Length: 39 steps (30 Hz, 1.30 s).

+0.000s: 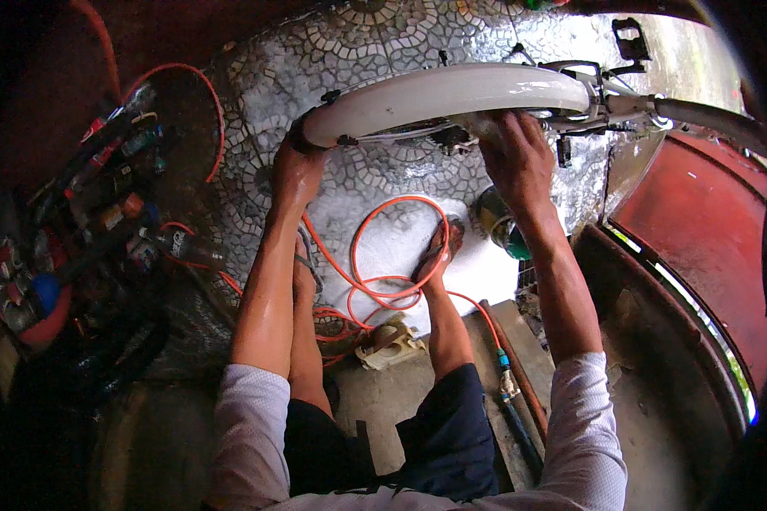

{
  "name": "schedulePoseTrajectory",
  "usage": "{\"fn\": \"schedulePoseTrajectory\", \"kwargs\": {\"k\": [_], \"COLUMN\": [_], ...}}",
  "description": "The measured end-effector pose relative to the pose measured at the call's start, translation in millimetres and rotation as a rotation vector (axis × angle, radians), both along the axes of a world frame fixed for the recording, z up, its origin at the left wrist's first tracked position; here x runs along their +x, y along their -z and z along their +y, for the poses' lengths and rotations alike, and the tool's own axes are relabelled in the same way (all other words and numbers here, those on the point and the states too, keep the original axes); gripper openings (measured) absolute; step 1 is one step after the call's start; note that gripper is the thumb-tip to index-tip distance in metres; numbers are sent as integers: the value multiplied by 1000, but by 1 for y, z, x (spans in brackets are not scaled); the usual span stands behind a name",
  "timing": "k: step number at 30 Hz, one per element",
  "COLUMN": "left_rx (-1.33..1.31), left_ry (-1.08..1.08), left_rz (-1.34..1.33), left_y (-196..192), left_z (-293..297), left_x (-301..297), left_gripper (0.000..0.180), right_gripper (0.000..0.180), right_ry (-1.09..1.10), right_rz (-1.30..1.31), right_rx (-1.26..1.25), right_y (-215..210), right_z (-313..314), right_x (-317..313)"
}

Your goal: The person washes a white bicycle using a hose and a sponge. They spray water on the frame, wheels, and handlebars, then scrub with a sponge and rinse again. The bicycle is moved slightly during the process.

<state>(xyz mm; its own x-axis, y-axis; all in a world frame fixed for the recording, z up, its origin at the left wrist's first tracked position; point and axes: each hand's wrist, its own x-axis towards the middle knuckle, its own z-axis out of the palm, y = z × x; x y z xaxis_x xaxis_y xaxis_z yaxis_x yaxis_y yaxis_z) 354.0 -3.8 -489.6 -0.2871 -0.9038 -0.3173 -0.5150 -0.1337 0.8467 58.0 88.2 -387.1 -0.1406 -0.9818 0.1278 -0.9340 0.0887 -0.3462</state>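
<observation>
Wet mosaic-tiled floor (375,43), white fender (452,95) across its top, left hand (296,166) clamped on fender's left end, right hand (513,146) fingers curled under its middle, orange hose (383,255) coiled below between sandalled feet.

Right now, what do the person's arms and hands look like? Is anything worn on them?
Both forearms are bare and look wet. Pale, light grey sleeves are pushed up to about the elbows. The left hand and right hand are bare too: no gloves, and no watch or ring that I can see.
</observation>
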Motion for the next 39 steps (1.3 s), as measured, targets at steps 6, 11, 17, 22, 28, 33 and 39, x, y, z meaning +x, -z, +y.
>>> {"fn": "schedulePoseTrajectory", "kwargs": {"k": [6,11,17,22,28,33,39], "left_rx": [-10,-113,-105,-90,-49,-204,-55], "left_ry": [-45,-28,11,33,-53,23,15], "left_rz": [-18,-13,-86,-76,-85,-157,-193], "left_y": [7,12,33,34,18,43,22], "left_z": [2,6,1,-1,5,1,1], "left_x": [3,-3,8,9,-2,17,0], "left_gripper": [38,37,36,35,36,39,42], "right_gripper": [30,26,30,26,25,23,31], "right_ry": [-156,-165,-375,-442,-421,-438,-314], "right_rz": [260,37,151,435,-9,-4,482], "right_rx": [336,358,291,119,513,297,407], "right_y": [50,93,58,54,72,90,74], "right_z": [-28,-47,-61,-51,-64,-71,-43], "right_x": [6,-15,-11,5,-15,-5,18]}}
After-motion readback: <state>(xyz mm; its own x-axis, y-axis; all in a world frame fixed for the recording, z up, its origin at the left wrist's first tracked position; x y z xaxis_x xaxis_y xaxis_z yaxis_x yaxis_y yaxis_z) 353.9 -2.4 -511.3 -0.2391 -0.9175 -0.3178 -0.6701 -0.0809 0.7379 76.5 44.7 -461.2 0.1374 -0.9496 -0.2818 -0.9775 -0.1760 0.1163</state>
